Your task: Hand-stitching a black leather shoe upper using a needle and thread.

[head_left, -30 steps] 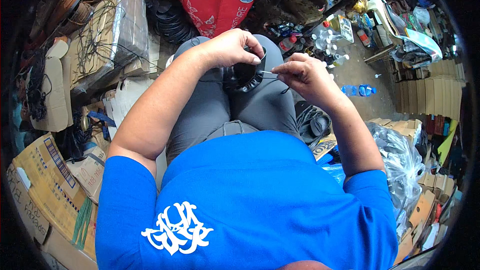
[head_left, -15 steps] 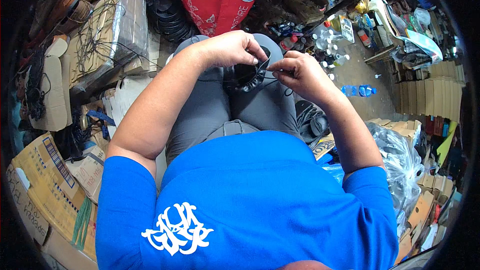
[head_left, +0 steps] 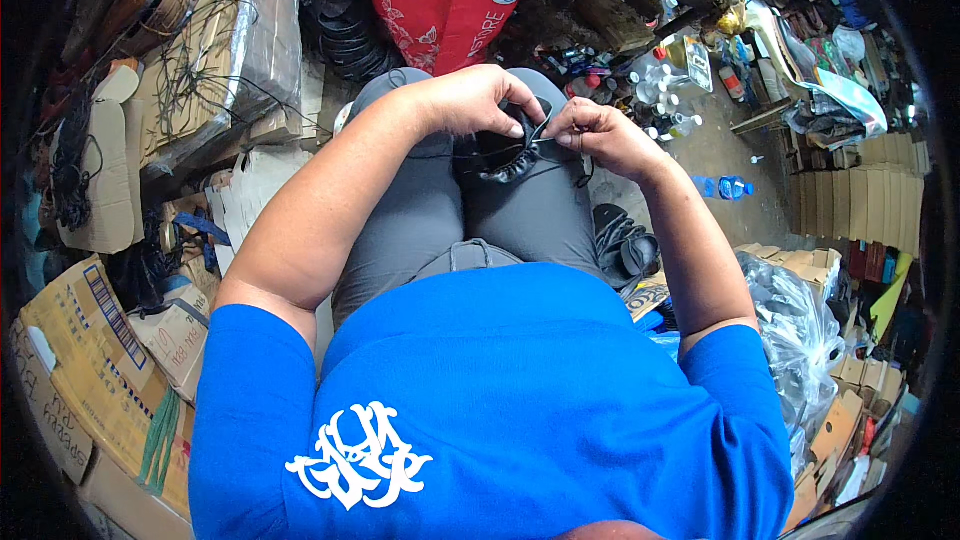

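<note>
A black leather shoe with a puckered, gathered edge rests on my lap between my thighs. My left hand comes over it from the left, thumb and fingers closed on its upper rim. Close by on the right, my right hand is in a pinch at the shoe's edge, with a thin thread at its fingertips. Whether a needle is there too is too small to tell. Part of the shoe lies hidden beneath my left fingers.
Beyond my knees stands a red shopping bag, beside a stack of black soles. Cardboard boxes crowd the left. On the right floor lie a blue bottle, several clear bottles and a clear plastic bag.
My right hand has moved slightly right and turned, still pinched by the shoe. The left hand keeps its grip on the rim. The whole view has shifted slightly.
</note>
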